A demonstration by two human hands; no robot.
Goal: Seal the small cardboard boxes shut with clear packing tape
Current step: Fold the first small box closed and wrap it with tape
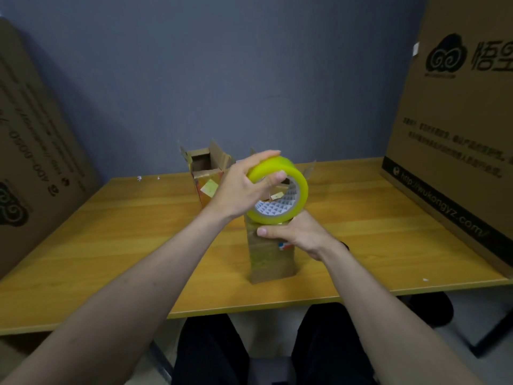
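Our right hand grips the upper part of the nearer small box, which stands upright on the table. Just above it our left hand clasps the tape roll, thumb over its rim. We cannot tell whether any strip is laid yet. Behind, a second box stands with its flaps open, so we judge most sealing remains.

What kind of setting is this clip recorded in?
Probably a small packing or storage corner: a plain wooden table against a bare wall, large printed cartons on both sides, small open boxes and a tape roll.
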